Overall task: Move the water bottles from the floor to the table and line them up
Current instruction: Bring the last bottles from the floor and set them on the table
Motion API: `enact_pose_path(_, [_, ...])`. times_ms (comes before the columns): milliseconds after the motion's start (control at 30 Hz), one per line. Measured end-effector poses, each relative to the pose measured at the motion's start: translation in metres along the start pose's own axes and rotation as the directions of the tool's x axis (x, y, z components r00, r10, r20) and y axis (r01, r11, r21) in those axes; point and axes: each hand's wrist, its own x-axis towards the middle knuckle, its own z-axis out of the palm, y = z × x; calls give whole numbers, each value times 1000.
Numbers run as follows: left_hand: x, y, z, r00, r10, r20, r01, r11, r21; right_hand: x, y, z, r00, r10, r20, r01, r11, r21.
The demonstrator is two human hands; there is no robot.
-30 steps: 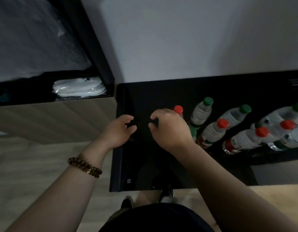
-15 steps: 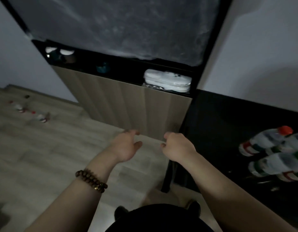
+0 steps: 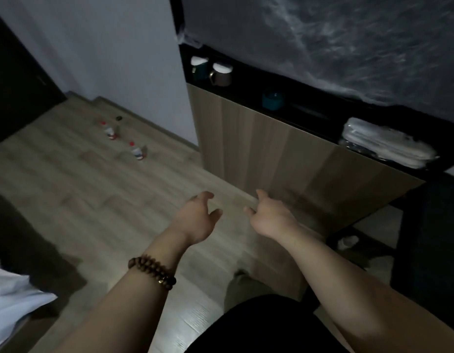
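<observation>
Two small water bottles with red caps stand on the wooden floor far to the left: one (image 3: 109,130) near the wall, the other (image 3: 136,151) a little closer to me. Both look blurred. My left hand (image 3: 197,218), with a bead bracelet on its wrist, hangs over the floor with fingers loosely curled and holds nothing. My right hand (image 3: 269,217) is beside it, also loosely curled and holding nothing. Both hands are well away from the bottles. Only the dark edge of the black table (image 3: 429,225) shows at the right; the bottles on it are out of view.
A wooden cabinet (image 3: 271,149) stands ahead on the right, its dark shelf holding two mugs (image 3: 215,71), a teal cup (image 3: 271,99) and a white wrapped bundle (image 3: 383,142). A dark doorway (image 3: 14,80) is at far left. White cloth (image 3: 9,294) lies at lower left.
My view has swung left from the black table and its row of bottles to the cabinet and floor. Both hands left the tabletop and now hang over the floor, holding nothing.
</observation>
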Motion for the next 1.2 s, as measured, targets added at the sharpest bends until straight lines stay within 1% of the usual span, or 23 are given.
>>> enact_pose_path(100, [23,-42,-31,997,-57,-52,53,996,-77,37,-53,22,1000,-23,2,23,996,83])
enact_pose_path(300, [95,-141,-109,990,-123,-67,115,987,-109,134,-162,67,1000,23,16,-27,944,330])
enact_pose_path(433, [139,-207,-168,973,-227,-44,215,958,-187,200,-246,96,999,31,32,-39,954,297])
enact_pose_path(567, [160,-272,-232,946,-323,-7,314,924,-217,247,-342,116,991,57,118,-98,922,375])
enact_pose_path(633, [169,-298,-261,934,-356,-26,340,910,-236,266,-382,122,987,56,151,-116,898,425])
enact_pose_path(767, [196,-352,-319,910,-408,-66,364,867,-342,303,-465,131,992,31,125,-87,873,480])
enact_pose_path(833, [215,-376,-344,910,-413,-46,365,846,-388,324,-503,136,993,14,119,-71,869,490])
enact_pose_path(933, [249,-416,-384,922,-388,-20,354,860,-368,356,-557,145,993,10,120,-69,862,502])
enact_pose_path(1000, [272,-446,-414,932,-362,-29,327,870,-368,374,-597,151,997,35,65,-63,857,512])
enact_pose_path(1033, [283,-461,-430,937,-346,-34,311,877,-367,382,-617,153,997,54,50,-72,846,528])
enact_pose_path(1100, [306,-493,-465,948,-316,-32,285,892,-352,397,-655,155,992,81,95,-122,796,593])
enact_pose_path(1167, [328,-523,-502,957,-290,-11,272,907,-322,413,-692,153,988,93,126,-152,767,623])
enact_pose_path(1200, [338,-537,-521,960,-279,0,266,915,-304,418,-708,152,987,105,125,-161,743,650])
